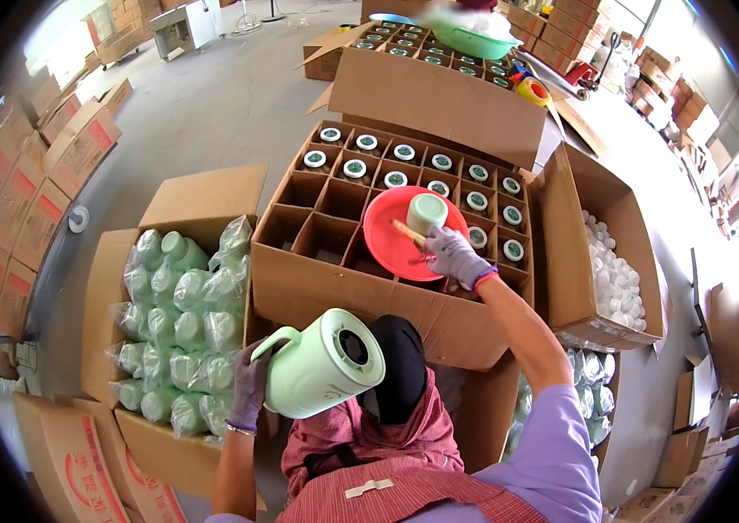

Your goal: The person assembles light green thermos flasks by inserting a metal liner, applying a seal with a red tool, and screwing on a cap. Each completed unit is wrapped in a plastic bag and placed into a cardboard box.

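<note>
My gloved left hand is closed around the side of a pale green thermos jug, just below its looped handle. The jug is tilted, its top with a round black opening turned up to the right. My gloved right hand reaches over a red plastic basin, fingers closed on a tan wooden handle; the tool's other end cannot be made out. A pale green cup sits in the basin, touching or close to my fingertips. The basin rests on a divided carton of jugs with white-rimmed lids.
At left stands an open carton of bagged pale green jugs. The carton at right holds small white round caps. More bagged jugs lie low right. Behind are another filled carton and a green basin.
</note>
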A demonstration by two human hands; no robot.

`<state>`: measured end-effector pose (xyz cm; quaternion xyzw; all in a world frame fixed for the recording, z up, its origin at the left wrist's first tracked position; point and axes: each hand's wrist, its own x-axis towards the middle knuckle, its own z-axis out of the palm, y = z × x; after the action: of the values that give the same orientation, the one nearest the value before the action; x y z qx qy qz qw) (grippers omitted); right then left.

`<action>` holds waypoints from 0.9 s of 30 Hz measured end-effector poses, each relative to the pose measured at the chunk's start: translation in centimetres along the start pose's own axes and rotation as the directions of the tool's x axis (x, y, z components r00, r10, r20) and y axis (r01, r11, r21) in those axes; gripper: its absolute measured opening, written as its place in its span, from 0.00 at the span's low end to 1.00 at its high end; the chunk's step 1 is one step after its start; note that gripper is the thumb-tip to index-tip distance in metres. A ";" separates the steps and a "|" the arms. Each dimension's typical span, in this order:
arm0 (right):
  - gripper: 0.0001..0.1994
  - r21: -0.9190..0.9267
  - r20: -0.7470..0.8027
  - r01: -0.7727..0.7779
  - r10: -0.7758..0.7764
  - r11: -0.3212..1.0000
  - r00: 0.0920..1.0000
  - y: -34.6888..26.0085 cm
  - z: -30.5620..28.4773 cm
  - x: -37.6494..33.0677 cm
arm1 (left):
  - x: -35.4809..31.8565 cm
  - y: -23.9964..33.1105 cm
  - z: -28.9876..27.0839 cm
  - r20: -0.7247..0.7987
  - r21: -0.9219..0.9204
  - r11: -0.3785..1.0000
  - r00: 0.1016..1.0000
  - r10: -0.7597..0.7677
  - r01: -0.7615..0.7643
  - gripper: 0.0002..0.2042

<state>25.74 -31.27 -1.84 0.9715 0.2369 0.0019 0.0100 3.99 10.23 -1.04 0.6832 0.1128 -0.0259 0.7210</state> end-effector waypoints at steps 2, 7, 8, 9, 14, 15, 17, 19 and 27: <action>0.10 0.384 -0.219 -0.025 0.118 0.923 0.969 0.3 -0.6 -1.3 | 0.5 0.4 0.3 0.033 0.032 0.999 0.999 -0.015 0.014 0.14; 0.09 0.910 0.365 -0.301 0.207 -0.285 0.908 -6.3 -7.9 -5.1 | 1.4 0.5 -0.7 0.089 0.148 0.989 0.995 -0.037 0.023 0.16; 0.07 0.980 0.191 -0.178 0.176 -0.086 0.966 -8.9 -9.3 -6.6 | 2.1 0.7 -0.6 0.089 0.092 0.980 0.978 -0.186 0.178 0.17; 0.06 0.993 0.020 -0.032 0.107 0.113 0.994 -11.3 -9.8 -7.8 | 2.7 1.0 -0.4 0.111 0.129 0.978 0.978 -0.179 0.164 0.17; 0.12 0.395 -0.508 0.745 -0.547 0.538 0.665 -15.1 -10.0 -9.8 | 4.0 1.4 0.6 0.308 0.188 0.979 0.941 -0.137 0.080 0.17; 0.11 0.325 -0.530 0.775 -0.575 0.542 0.624 -15.1 -10.2 -9.7 | 4.1 1.8 0.7 0.334 0.108 0.971 0.913 -0.236 0.211 0.17; 0.09 0.178 -0.563 0.823 -0.630 0.539 0.535 -15.1 -10.5 -9.5 | 4.2 1.2 0.7 0.361 0.228 0.973 0.927 -0.104 0.021 0.17; 0.07 0.080 -0.538 0.841 -0.687 0.535 0.488 -15.9 -10.6 -9.9 | 4.3 1.4 1.4 0.328 0.042 0.941 0.885 -0.330 0.335 0.16; 0.11 0.948 0.271 -0.273 0.036 0.163 0.962 -17.2 -9.5 -13.1 | -0.1 3.2 2.6 0.184 0.228 0.937 0.957 0.224 -0.263 0.15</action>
<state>6.10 -21.82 7.29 0.7662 0.0804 -0.2388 -0.5911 4.79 7.89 2.19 0.7732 -0.0332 -0.0033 0.6332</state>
